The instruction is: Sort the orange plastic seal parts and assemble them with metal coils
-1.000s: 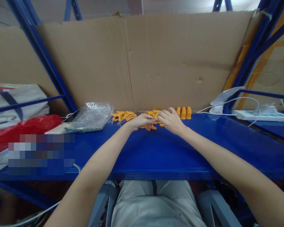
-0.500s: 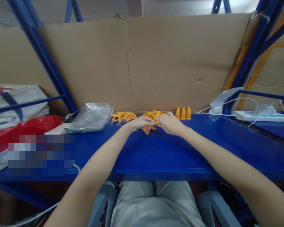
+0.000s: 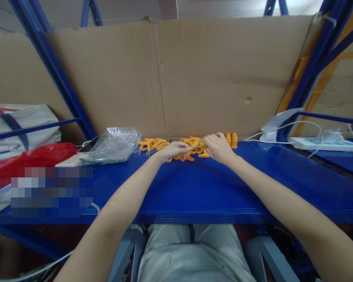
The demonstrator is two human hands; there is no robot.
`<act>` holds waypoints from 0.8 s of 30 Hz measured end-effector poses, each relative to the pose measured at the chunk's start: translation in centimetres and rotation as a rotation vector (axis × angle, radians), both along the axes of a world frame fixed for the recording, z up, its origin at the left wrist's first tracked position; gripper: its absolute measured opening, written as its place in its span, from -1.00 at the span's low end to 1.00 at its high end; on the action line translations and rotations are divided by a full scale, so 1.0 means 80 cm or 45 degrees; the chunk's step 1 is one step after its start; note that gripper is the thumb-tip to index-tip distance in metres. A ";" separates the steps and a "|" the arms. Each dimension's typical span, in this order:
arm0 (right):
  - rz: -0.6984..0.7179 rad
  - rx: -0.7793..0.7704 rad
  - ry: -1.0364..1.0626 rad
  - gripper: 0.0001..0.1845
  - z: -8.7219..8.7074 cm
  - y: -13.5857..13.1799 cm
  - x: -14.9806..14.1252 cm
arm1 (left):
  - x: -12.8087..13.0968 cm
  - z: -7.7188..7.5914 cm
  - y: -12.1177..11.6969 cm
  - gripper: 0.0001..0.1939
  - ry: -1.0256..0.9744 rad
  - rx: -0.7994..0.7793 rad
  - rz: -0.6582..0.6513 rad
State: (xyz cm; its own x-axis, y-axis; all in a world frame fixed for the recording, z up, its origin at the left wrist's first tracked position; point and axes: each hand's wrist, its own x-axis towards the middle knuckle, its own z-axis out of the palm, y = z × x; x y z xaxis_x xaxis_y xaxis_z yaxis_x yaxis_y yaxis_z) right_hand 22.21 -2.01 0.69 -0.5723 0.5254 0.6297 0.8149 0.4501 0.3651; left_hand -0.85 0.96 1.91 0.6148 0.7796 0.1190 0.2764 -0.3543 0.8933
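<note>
Orange little rubber pieces (image 3: pixel 191 148) lay in a pile at the far edge of the blue shelf (image 3: pixel 194 188), between both hands. The left hand (image 3: pixel 175 150) pinched one piece with curled fingers, and the right hand (image 3: pixel 217 147) rested bent fingers on the pile, though I could not tell if it held any. Picking one piece at a time, with a soft pinch, seemed the best way.

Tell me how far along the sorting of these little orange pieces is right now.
Looks done: a few orange pieces stand upright in a row at the back, and a separate batch lies to the left. In hand: the left hand and right hand both work at the loose middle pile. Left: that pile on the blue shelf, seemingly most of it.
</note>
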 end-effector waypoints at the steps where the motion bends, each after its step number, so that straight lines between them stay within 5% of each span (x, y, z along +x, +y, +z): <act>1: -0.019 -0.009 0.041 -0.78 0.001 0.002 0.004 | 0.000 -0.001 0.001 -0.74 -0.008 0.008 0.022; 11: -0.075 -0.083 0.200 -0.71 0.000 0.009 0.020 | 0.000 -0.005 0.006 -0.82 0.052 0.040 0.116; 16: -0.315 -0.129 0.380 -0.75 0.003 0.020 0.048 | -0.006 -0.004 0.009 -0.78 -0.014 0.055 0.211; 20: -0.637 -0.475 0.668 -0.62 0.007 0.032 0.074 | -0.017 -0.003 0.019 -0.70 -0.228 0.126 0.319; 24: -0.752 -0.830 0.899 -0.57 0.001 0.038 0.079 | -0.028 -0.005 0.035 -0.68 -0.397 0.198 0.505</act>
State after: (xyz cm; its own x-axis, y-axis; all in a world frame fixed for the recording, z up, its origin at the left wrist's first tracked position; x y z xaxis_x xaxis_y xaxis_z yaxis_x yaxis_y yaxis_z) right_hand 28.55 1.02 0.77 0.2505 0.9427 0.2203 0.8941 -0.1380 -0.4261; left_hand -3.10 3.74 1.51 0.1931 0.9039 0.3816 0.1457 -0.4110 0.8999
